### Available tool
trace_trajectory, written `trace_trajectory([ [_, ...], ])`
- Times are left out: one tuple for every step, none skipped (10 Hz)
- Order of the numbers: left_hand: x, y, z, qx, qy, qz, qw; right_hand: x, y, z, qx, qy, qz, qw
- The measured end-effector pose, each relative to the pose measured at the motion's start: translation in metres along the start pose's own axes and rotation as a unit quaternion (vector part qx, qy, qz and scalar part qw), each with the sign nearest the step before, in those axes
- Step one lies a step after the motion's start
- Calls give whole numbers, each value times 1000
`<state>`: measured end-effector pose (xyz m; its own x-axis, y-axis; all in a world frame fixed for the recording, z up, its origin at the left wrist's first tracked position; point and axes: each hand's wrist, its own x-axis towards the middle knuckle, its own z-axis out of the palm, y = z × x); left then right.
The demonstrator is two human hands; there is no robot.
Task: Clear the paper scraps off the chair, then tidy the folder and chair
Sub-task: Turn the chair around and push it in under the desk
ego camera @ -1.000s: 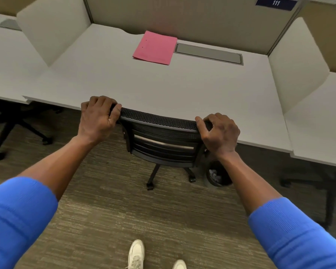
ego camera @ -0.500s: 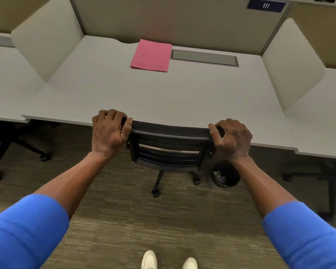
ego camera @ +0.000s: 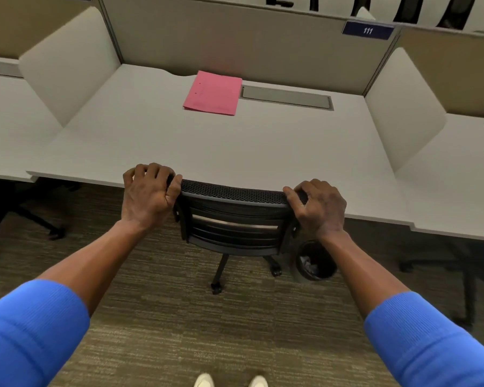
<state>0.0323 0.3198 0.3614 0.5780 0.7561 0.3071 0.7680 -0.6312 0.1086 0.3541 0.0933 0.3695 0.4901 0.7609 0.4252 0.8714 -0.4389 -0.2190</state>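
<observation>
A black mesh-backed office chair (ego camera: 235, 219) stands pushed in under the white desk (ego camera: 235, 152), its seat hidden beneath the desktop. My left hand (ego camera: 148, 195) grips the left top corner of the backrest. My right hand (ego camera: 319, 208) grips the right top corner. A pink folder (ego camera: 213, 93) lies closed and flat at the back middle of the desk, beside a grey cable hatch (ego camera: 287, 96). A small black bin (ego camera: 316, 261) holding crumpled paper scraps sits on the carpet just right of the chair, below my right wrist.
White side dividers (ego camera: 67, 68) and a beige back partition (ego camera: 235, 40) enclose the desk. Neighbouring desks lie left and right, with the bases of other chairs (ego camera: 20, 219) beneath them. My shoes (ego camera: 229, 381) show on the carpet at the bottom edge.
The chair has rolled forward under the desk with both hands still on its backrest. My view has stepped closer and tilted up, so the folder and partition appear lower in frame.
</observation>
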Motion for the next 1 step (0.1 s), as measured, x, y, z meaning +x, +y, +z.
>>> trace_trajectory([
  [3, 1, -14, 23, -44, 14, 999, -2, 0, -8, 0, -26, 11, 1000],
])
